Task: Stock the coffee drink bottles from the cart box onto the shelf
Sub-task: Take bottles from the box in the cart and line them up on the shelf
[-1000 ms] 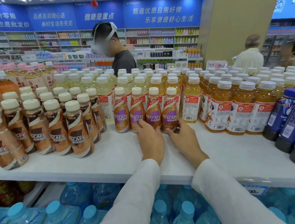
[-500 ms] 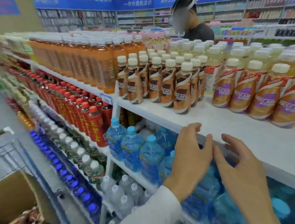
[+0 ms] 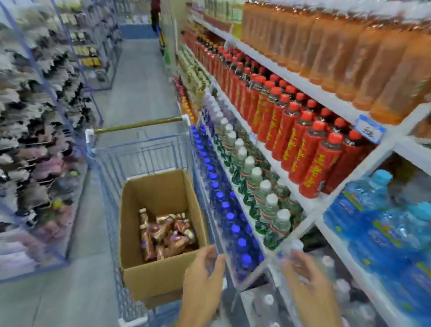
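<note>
Left hand [image 3: 201, 282]: fingers loosely extended, empty, just beside the near right corner of the cardboard box [image 3: 161, 275]. Right hand [image 3: 308, 283]: fingers relaxed, empty, in front of the lower shelving. Coffee drink bottles [image 3: 167, 235]: heaped on their sides in the box bottom. Box sits in blue wire cart [image 3: 140, 154]. Further right: shelf [image 3: 306, 87] carrying orange bottles [image 3: 355, 46], red-capped bottles [image 3: 310, 152] beneath.

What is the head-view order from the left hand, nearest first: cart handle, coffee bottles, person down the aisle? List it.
1. Coffee bottles, in the box just ahead of the left hand.
2. Cart handle, beyond the box.
3. Person, far back, upper middle.
</note>
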`<action>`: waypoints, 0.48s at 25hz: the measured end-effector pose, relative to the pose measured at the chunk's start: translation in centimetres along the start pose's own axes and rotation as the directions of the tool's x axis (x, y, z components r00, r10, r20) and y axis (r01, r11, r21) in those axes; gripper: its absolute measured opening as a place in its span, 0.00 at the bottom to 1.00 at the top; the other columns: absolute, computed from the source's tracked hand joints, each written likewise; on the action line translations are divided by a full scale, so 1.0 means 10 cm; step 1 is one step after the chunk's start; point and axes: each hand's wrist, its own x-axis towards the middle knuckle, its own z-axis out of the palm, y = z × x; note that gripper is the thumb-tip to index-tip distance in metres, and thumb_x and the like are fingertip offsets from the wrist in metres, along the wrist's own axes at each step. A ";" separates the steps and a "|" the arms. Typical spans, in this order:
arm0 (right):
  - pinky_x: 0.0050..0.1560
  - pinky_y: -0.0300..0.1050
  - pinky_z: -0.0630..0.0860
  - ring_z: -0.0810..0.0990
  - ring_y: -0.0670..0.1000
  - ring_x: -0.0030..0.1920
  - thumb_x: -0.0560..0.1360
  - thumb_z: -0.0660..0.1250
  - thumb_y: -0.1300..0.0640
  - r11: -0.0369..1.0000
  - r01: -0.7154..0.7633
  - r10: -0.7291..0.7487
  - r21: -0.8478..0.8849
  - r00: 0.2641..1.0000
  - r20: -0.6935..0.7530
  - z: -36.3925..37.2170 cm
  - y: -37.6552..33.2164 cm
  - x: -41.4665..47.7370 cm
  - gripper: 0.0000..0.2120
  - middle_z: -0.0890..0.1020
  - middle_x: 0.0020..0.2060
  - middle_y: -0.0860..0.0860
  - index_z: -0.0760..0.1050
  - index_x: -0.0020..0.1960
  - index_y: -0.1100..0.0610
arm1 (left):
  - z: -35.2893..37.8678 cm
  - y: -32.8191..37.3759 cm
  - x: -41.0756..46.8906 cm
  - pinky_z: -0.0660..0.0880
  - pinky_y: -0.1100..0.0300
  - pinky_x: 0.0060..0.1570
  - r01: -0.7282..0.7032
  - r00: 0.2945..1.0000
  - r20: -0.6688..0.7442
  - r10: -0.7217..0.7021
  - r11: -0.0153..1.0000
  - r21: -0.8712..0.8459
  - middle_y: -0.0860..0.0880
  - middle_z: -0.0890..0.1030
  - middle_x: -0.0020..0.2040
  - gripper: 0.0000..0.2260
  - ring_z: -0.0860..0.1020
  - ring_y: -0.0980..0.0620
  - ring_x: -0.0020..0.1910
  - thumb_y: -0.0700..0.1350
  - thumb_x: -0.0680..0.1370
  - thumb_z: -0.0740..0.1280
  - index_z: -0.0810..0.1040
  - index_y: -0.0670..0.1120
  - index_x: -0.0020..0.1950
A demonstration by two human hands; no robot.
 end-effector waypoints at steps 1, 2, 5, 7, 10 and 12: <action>0.58 0.47 0.74 0.81 0.48 0.51 0.78 0.71 0.59 0.999 -0.026 0.027 -0.023 0.998 0.058 0.27 -0.01 0.06 0.14 0.83 0.56 0.51 0.78 0.62 0.55 | -0.24 -0.17 0.09 0.72 0.61 0.57 0.048 0.997 -0.062 -0.050 0.999 -0.023 0.58 0.82 0.57 0.10 0.79 0.56 0.58 0.50 0.81 0.67 0.78 0.52 0.63; 0.61 0.50 0.74 0.82 0.50 0.53 0.78 0.71 0.59 0.998 -0.042 0.047 -0.049 0.993 0.110 0.54 -0.02 0.12 0.14 0.83 0.57 0.53 0.78 0.63 0.56 | -0.47 -0.32 0.19 0.73 0.59 0.57 0.092 0.988 -0.119 -0.097 0.994 -0.051 0.56 0.83 0.56 0.09 0.80 0.54 0.58 0.48 0.81 0.67 0.79 0.51 0.62; 0.67 0.53 0.74 0.80 0.53 0.60 0.79 0.70 0.57 0.987 -0.034 0.074 -0.154 0.962 0.263 1.28 -0.06 0.28 0.16 0.82 0.61 0.54 0.76 0.66 0.59 | -1.01 -0.69 0.43 0.73 0.57 0.56 0.170 0.948 -0.247 -0.199 0.976 -0.133 0.50 0.83 0.56 0.09 0.80 0.50 0.57 0.45 0.82 0.67 0.79 0.48 0.62; 0.64 0.51 0.75 0.81 0.52 0.59 0.79 0.70 0.53 0.977 -0.004 0.079 -0.213 0.934 0.347 1.66 -0.13 0.37 0.16 0.83 0.59 0.54 0.77 0.64 0.58 | -1.25 -0.81 0.57 0.71 0.62 0.53 0.193 0.922 -0.302 -0.244 0.962 -0.192 0.51 0.82 0.55 0.08 0.80 0.51 0.56 0.44 0.82 0.67 0.79 0.49 0.61; 0.56 0.41 0.73 0.80 0.46 0.57 0.80 0.69 0.48 0.960 0.011 0.119 -0.279 0.889 0.443 2.17 -0.21 0.59 0.16 0.82 0.58 0.48 0.77 0.64 0.54 | -1.50 -0.99 0.86 0.72 0.74 0.47 0.216 0.890 -0.353 -0.289 0.949 -0.230 0.58 0.81 0.52 0.07 0.79 0.61 0.54 0.44 0.82 0.66 0.78 0.51 0.60; 0.56 0.39 0.71 0.79 0.45 0.57 0.79 0.69 0.48 0.954 0.002 0.145 -0.299 0.870 0.470 2.48 -0.21 0.80 0.17 0.82 0.59 0.47 0.76 0.66 0.53 | -1.57 -1.08 1.11 0.70 0.80 0.43 0.246 0.873 -0.371 -0.316 0.943 -0.223 0.61 0.80 0.52 0.07 0.77 0.68 0.52 0.46 0.83 0.66 0.77 0.52 0.60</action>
